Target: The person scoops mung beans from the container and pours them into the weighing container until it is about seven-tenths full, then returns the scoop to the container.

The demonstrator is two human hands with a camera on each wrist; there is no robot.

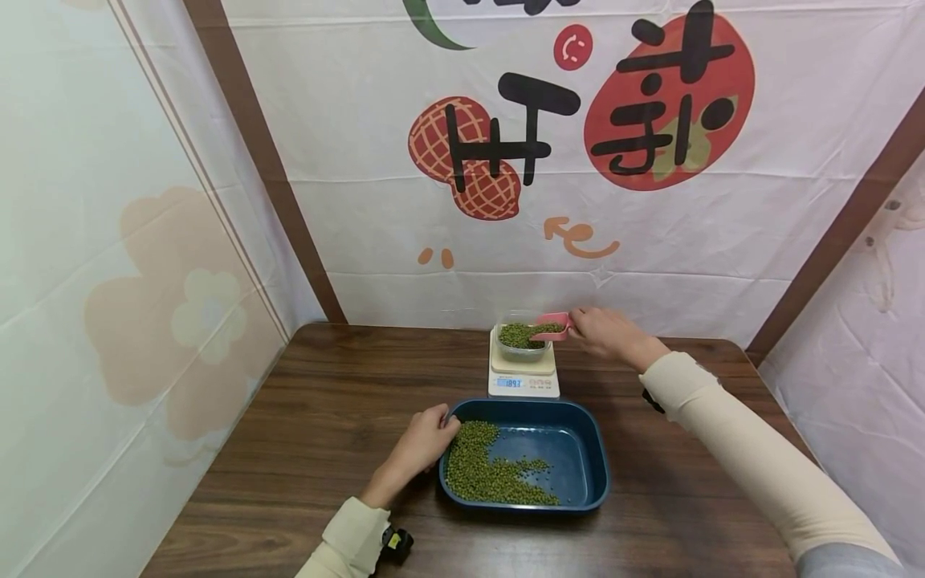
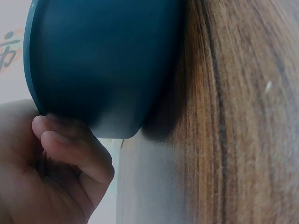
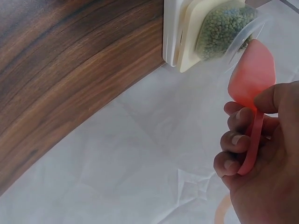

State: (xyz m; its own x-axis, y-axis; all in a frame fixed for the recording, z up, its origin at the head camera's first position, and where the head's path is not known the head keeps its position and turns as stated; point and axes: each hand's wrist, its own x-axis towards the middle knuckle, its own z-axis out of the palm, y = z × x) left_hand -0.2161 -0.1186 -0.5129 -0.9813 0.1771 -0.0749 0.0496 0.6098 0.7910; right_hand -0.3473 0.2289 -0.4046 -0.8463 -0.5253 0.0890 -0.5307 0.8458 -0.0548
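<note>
My right hand [image 1: 603, 331] grips the handle of a pink scoop [image 3: 254, 72], which has green mung beans in it. Its front end reaches over the rim of a clear plastic container [image 1: 523, 351] that also holds mung beans [image 3: 224, 31]. That container stands on a white kitchen scale [image 1: 523, 385] with lit digits on its display. Nearer to me lies a blue tray [image 1: 578, 441], mung beans [image 1: 477, 474] spread mostly along its left and front sides. At the tray's back left corner, my left hand [image 1: 422, 440] pinches the rim between thumb and curled fingers.
Everything stands on a dark wooden table [image 1: 325, 433]. The scale sits near the table's far edge, just behind the tray. A printed white cloth [image 1: 376, 201] hangs behind the table, and further cloth hangs at both sides.
</note>
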